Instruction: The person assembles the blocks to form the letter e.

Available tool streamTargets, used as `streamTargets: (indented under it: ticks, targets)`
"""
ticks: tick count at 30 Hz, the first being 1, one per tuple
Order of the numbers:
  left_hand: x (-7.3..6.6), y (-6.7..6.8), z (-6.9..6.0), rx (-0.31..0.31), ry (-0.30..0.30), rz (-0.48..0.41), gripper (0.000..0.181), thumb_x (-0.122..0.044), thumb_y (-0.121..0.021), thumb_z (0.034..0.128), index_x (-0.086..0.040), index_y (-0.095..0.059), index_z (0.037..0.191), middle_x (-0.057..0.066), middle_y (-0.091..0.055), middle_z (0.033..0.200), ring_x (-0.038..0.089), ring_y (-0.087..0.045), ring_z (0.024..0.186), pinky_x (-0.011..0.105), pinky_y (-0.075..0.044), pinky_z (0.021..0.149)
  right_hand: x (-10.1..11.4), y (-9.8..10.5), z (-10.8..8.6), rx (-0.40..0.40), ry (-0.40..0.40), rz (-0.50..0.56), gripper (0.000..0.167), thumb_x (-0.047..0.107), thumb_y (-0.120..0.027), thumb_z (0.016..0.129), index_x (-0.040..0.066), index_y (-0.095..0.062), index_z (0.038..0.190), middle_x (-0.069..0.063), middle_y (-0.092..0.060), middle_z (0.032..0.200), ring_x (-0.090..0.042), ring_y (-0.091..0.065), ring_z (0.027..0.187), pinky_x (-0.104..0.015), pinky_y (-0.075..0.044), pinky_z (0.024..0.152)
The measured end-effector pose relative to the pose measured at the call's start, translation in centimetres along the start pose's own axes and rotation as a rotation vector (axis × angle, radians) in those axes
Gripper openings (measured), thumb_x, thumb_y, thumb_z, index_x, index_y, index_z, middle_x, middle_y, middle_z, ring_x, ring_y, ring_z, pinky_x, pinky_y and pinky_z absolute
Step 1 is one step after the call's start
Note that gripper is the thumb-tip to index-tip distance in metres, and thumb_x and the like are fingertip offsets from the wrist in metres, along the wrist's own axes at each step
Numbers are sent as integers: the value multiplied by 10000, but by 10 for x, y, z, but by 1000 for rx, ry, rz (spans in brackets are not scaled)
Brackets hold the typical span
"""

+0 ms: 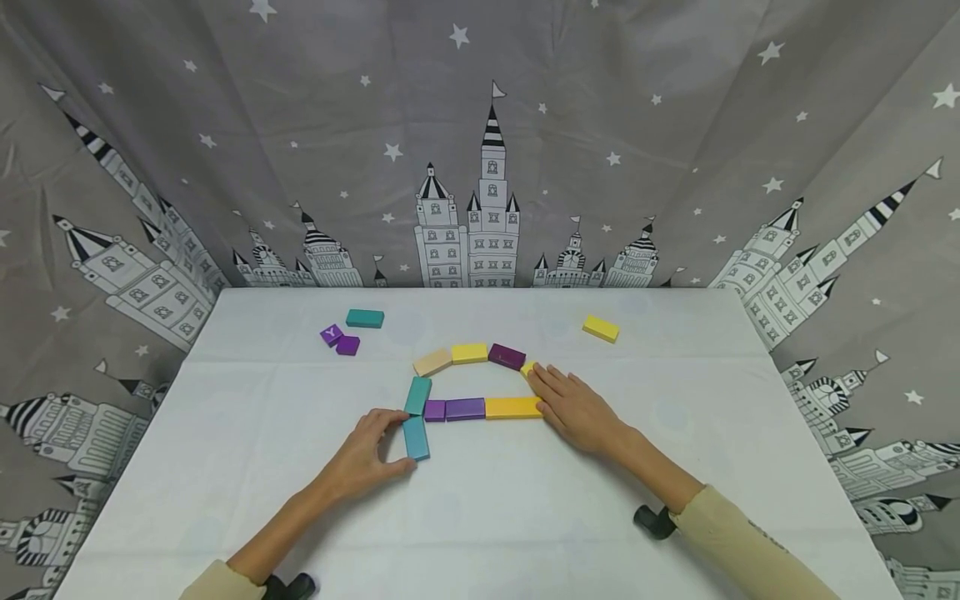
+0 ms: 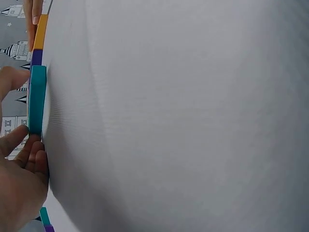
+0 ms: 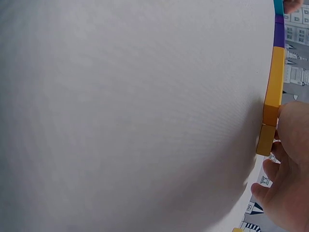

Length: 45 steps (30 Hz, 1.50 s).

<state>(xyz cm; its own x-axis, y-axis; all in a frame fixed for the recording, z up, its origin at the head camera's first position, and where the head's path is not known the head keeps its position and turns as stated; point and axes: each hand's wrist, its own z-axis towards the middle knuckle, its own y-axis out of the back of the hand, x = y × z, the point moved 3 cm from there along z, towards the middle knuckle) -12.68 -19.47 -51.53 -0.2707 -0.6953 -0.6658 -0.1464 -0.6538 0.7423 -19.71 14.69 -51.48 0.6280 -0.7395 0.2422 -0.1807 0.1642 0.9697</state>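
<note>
A light blue block [image 1: 416, 438] lies at the lower left of a half-ring of flat blocks. My left hand [image 1: 369, 454] pinches it between thumb and fingers; the left wrist view shows the same block [image 2: 37, 99] edge-on. Just above it lies a teal block [image 1: 417, 396]. A row of a small purple block [image 1: 435, 411], a longer purple block [image 1: 465, 408] and an orange-yellow block [image 1: 512, 407] runs rightward. My right hand [image 1: 581, 410] rests with extended fingers at the right end, touching the orange-yellow block and partly covering a yellow block [image 1: 528, 368].
The arc's top holds a beige block [image 1: 432, 362], a yellow block [image 1: 469, 353] and a dark purple block [image 1: 507, 357]. Farther off are a teal block [image 1: 365, 318], two purple pieces [image 1: 347, 345] and another yellow block [image 1: 601, 329]. A grey castle-print curtain [image 1: 480, 50] hangs behind.
</note>
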Motion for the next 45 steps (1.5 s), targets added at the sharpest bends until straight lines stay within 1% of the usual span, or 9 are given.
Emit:
streamTargets:
  ticks: [5, 11, 16, 19, 24, 29, 36, 40, 45]
  targets:
    - [2, 7, 1, -11, 15, -26, 558, -223, -826, 824, -12, -584, 1281, 90, -582, 1203, 228, -564, 1055, 419, -526, 893, 1, 1, 0, 5, 3, 8, 576, 322, -439, 1071, 72, -293, 1569, -102, -259, 1618, -288, -233, 1480, -509, -237, 1167]
    - [6, 25, 12, -44, 100, -77, 554, -181, -786, 868, 30, -536, 1315, 133, -608, 1181, 277, -585, 1066, 467, -509, 939, 2, 2, -1, 5, 3, 8, 574, 314, -441, 1072, 61, -293, 1566, -110, -260, 1616, -296, -241, 1477, -508, -234, 1169]
    - [15, 43, 30, -103, 169, -141, 564, -181, -759, 903, 68, -504, 1341, 201, -610, 1178, 338, -571, 1101, 498, -488, 976, 1, 1, -2, -3, 8, 6, 575, 308, -454, 1068, 56, -302, 1562, -114, -269, 1613, -302, -252, 1473, -514, -243, 1164]
    - [21, 52, 42, -136, 206, -170, 554, -189, -737, 925, 79, -496, 1345, 226, -602, 1194, 343, -556, 1116, 499, -476, 989, 1, 0, -2, -1, 7, 1, 575, 308, -450, 1069, 59, -297, 1564, -111, -264, 1615, -296, -246, 1476, -512, -244, 1164]
    - [32, 65, 68, -199, 211, -181, 508, -129, -709, 937, 110, -497, 1332, 269, -589, 1193, 363, -553, 1106, 496, -473, 971, 0, 0, -3, -1, 8, 8, 572, 300, -448, 1070, 57, -293, 1565, -117, -266, 1614, -299, -245, 1476, -513, -243, 1164]
    - [45, 78, 91, -244, 194, -115, 468, -114, -681, 956, 118, -502, 1322, 299, -576, 1218, 420, -555, 1127, 521, -465, 976, 1, 1, -3, -6, 8, 15, 570, 295, -452, 1069, 52, -299, 1562, -120, -272, 1611, -306, -252, 1473, -517, -246, 1162]
    - [68, 89, 117, -249, 185, -14, 468, -80, -648, 965, 93, -484, 1368, 295, -526, 1309, 437, -513, 1196, 533, -456, 955, 1, 0, -2, 5, 0, 4, 578, 319, -441, 1071, 68, -288, 1569, -102, -255, 1619, -287, -233, 1481, -501, -234, 1170]
    - [78, 93, 128, -225, 211, 32, 474, -79, -628, 972, 79, -478, 1393, 284, -489, 1367, 436, -450, 1286, 550, -387, 1056, 1, -1, 0, 11, -5, 1, 580, 329, -433, 1073, 76, -283, 1572, -95, -249, 1622, -277, -219, 1486, -499, -228, 1172]
    - [84, 94, 139, -150, 252, 82, 494, -92, -588, 987, 60, -448, 1436, 281, -445, 1434, 441, -371, 1364, 552, -277, 1138, 0, -1, 1, 17, -13, -4, 581, 334, -428, 1073, 86, -276, 1576, -87, -244, 1625, -269, -209, 1489, -493, -225, 1175]
